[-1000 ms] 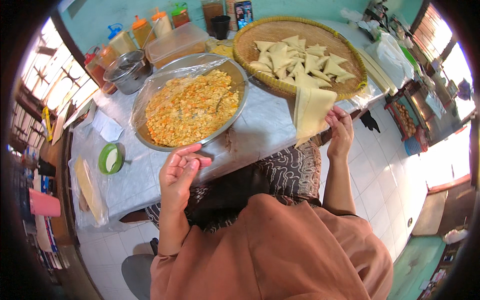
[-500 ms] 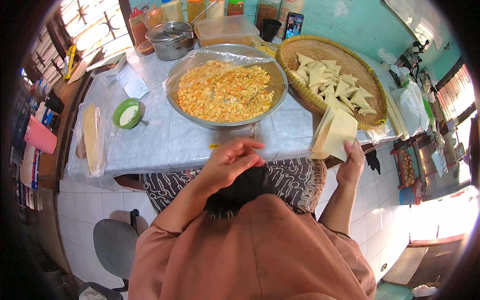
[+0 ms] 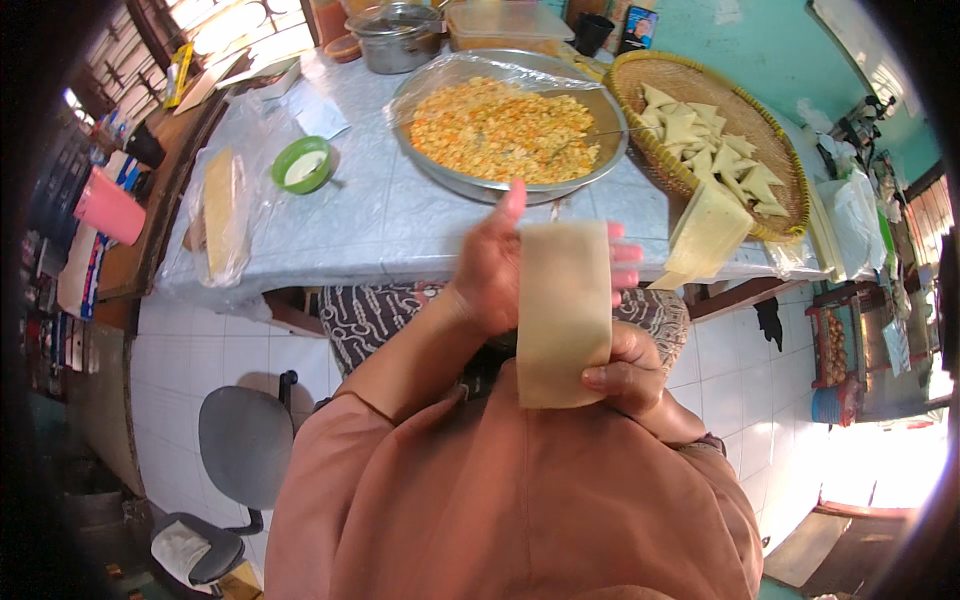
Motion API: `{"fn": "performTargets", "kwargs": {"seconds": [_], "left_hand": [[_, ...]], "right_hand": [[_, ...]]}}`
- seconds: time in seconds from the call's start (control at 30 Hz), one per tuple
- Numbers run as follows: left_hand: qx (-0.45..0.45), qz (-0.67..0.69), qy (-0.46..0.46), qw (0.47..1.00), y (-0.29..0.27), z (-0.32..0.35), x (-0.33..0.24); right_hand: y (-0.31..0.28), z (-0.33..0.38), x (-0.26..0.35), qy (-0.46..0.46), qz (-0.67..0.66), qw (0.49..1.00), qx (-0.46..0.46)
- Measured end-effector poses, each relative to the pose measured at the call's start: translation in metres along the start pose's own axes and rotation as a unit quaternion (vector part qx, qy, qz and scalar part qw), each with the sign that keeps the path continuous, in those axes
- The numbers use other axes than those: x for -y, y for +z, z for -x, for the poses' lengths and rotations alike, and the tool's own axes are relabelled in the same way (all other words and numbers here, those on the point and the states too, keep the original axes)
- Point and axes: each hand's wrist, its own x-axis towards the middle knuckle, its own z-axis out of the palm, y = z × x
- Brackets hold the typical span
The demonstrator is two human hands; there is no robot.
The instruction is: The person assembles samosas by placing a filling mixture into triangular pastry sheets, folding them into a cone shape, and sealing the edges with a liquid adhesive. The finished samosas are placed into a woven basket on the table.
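Left hand [image 3: 490, 265]: fingers spread flat behind a pale rectangular pastry sheet [image 3: 563, 310], backing its upper part. Right hand [image 3: 630, 375]: closed on the sheet's lower right edge, thumb across the front. Sheet held upright above the lap, near the bench [image 3: 380, 215] edge. On bench beyond: metal bowl [image 3: 600, 150] of orange-yellow filling; woven tray [image 3: 780, 160] of folded triangles; stack of sheets [image 3: 705, 235] overhanging the edge; small green bowl [image 3: 303, 165].

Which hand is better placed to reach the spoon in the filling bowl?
Probably the left hand. It lies flat behind the pastry sheet, close to the filling bowl, fingers open. The right hand pinches the sheet's lower edge, keeping it up.
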Motion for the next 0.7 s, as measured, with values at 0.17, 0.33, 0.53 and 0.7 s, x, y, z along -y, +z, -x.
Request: {"fn": "performTargets", "kwargs": {"seconds": [0.17,0.33,0.53,0.7], "left_hand": [[-0.096,-0.121,0.238,0.959,0.009,0.035,-0.035],[-0.221,-0.198,0.41,0.863,0.018,0.058,-0.056],[-0.238,-0.259,0.487,0.799,0.02,0.069,-0.059],[-0.254,-0.269,0.514,0.774,0.019,0.071,-0.062]], "right_hand": [[-0.018,-0.009,-0.025,-0.016,-0.08,0.996,-0.042],[-0.037,-0.035,-0.045,-0.061,-0.251,0.96,-0.106],[-0.035,-0.06,-0.051,-0.018,-0.347,0.927,-0.142],[-0.039,-0.064,-0.056,-0.016,-0.358,0.924,-0.13]]}}
